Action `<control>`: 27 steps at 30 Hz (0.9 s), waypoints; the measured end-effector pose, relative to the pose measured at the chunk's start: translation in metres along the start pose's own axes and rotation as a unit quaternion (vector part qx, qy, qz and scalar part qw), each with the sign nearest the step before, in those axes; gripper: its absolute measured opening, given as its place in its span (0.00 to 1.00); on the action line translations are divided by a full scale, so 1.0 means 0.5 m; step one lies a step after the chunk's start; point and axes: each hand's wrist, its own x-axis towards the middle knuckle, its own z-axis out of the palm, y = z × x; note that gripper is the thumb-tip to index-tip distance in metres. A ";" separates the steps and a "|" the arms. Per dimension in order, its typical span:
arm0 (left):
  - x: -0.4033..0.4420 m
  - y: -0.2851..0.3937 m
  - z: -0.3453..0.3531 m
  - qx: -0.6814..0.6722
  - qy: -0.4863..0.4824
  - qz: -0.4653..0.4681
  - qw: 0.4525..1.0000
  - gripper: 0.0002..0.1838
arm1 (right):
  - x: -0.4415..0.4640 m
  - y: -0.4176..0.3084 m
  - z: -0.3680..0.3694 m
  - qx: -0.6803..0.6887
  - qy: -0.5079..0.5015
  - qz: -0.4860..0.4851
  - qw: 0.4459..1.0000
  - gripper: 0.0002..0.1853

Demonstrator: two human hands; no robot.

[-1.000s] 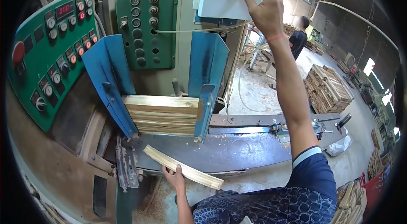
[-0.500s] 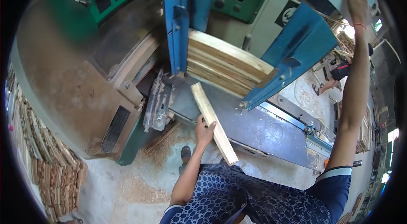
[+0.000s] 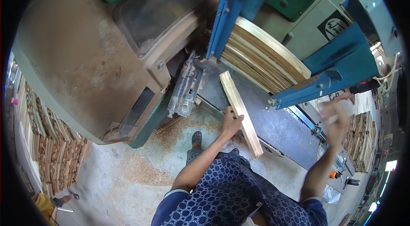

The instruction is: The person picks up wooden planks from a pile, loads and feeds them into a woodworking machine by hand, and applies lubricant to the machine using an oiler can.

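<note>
Over the near edge of a dark, smooth metal machine table [image 3: 284,130], we see the left hand [image 3: 231,124] closed around a pale, straight-edged wooden strip [image 3: 241,113], thumb on its upper face and fingers curled at its far side. The strip slants in our view: its upper end overlaps the table, while its lower end reaches past the edge, close to the dark blue patterned garment [image 3: 213,194] of the person holding it. We cannot tell whether the strip touches the table.

The right hand [image 3: 337,123] is raised on a bent arm near the table's right-hand part. It is blurred, so we cannot tell how far its fingers are open or whether they hold anything.

Beyond the strip we find a stack of pale and brown wooden boards [image 3: 262,61], lying flat upon one another between a tall blue metal upright [image 3: 225,23] at one end and a wide blue metal guide [image 3: 335,72] at the other. Left of the strip we notice a dusty grey metal bracket [image 3: 184,89], beside a large beige machine housing [image 3: 85,63]. Below, tan sawdust [image 3: 143,172] lies scattered across the pale concrete floor [image 3: 109,194].
</note>
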 end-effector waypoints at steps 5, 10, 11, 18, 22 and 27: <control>0.008 0.017 -0.004 -0.081 -0.038 -0.010 0.996 0.28 | -0.201 0.029 0.373 0.059 -0.193 0.033 0.979 0.45; 0.019 0.001 -0.006 -0.122 -0.064 -0.020 0.990 0.31 | -0.274 0.014 0.471 0.090 -0.224 0.203 0.949 0.51; 0.021 -0.006 -0.008 -0.120 -0.065 -0.021 0.990 0.31 | -0.279 0.016 0.477 0.085 -0.222 0.229 0.944 0.51; 0.047 -0.036 -0.053 -0.029 -0.156 -0.094 0.983 0.12 | -0.298 0.080 0.487 0.027 -0.131 0.218 0.967 0.45; 0.040 -0.034 -0.072 -0.021 -0.139 -0.052 0.989 0.12 | -0.295 0.105 0.465 -0.035 -0.108 0.206 0.972 0.41; 0.038 -0.035 -0.069 0.069 -0.080 0.111 0.988 0.16 | -0.342 0.155 0.448 -0.027 -0.066 0.244 0.967 0.35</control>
